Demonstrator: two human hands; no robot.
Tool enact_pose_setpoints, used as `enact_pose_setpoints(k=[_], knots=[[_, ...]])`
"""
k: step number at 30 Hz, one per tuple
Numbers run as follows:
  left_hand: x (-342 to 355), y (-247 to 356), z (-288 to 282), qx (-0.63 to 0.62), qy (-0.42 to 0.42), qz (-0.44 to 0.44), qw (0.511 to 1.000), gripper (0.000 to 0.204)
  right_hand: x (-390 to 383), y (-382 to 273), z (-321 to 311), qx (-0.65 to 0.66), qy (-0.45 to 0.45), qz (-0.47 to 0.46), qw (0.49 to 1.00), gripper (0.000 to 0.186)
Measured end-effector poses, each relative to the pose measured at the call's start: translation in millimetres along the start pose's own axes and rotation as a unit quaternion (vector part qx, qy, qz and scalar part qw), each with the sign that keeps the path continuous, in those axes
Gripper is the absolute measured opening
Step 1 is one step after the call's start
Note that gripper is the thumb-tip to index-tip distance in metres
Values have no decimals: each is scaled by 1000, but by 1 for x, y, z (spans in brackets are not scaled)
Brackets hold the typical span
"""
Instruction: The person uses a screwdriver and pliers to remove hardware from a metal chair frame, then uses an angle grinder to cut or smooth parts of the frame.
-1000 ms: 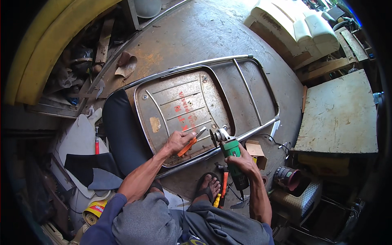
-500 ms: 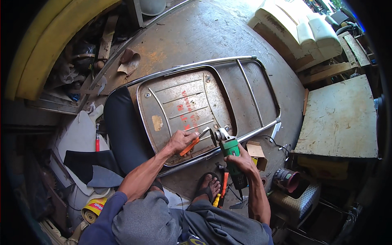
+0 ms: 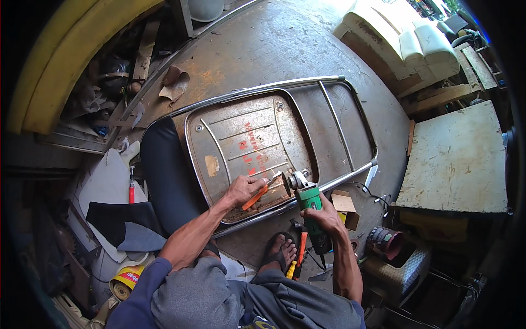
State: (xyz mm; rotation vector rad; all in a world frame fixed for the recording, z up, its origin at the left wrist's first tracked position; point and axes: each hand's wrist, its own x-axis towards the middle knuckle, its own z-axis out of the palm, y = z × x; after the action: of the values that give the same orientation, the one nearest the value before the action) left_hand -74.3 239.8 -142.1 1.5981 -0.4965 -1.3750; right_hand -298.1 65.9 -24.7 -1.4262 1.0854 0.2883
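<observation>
My left hand (image 3: 245, 191) is closed around an orange-handled tool (image 3: 255, 198) with a short metal end; its exact kind is not clear. The metal end points right, at or very near the edge of a disc on a green angle grinder (image 3: 309, 200). Gripping the grinder's body, my right hand (image 3: 324, 214) holds it upright with the head away from me. Both tools are over a chair (image 3: 329, 118) lying on the floor, with a chromed tube frame, a black padded seat (image 3: 164, 170) and a rusty metal panel (image 3: 241, 143) bearing red marks.
By my sandalled foot (image 3: 279, 251) lie a hammer with an orange handle (image 3: 302, 247) and a yellow-handled tool (image 3: 291, 269). An open cardboard box (image 3: 344, 207), a paint-stained can (image 3: 384, 241) and a pale board (image 3: 455, 159) stand right. Black cloth scraps (image 3: 123, 219) lie left.
The metal end of the orange-handled tool has shifted very slightly against the grinder disc. Otherwise both hands and the chair stay nearly where they were.
</observation>
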Motion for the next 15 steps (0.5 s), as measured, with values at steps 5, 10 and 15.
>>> enact_pose_setpoints(k=[5,10,15], knots=[[-8,23,6,-42,-22,-64,997,50,-5,-1,-4,-7,11,-8,1000,76],[-6,16,4,-49,-22,-46,998,50,-5,-2,-1,9,7,-2,1000,76],[-4,13,0,-115,-40,-68,990,55,-7,6,0,15,9,-18,1000,71]])
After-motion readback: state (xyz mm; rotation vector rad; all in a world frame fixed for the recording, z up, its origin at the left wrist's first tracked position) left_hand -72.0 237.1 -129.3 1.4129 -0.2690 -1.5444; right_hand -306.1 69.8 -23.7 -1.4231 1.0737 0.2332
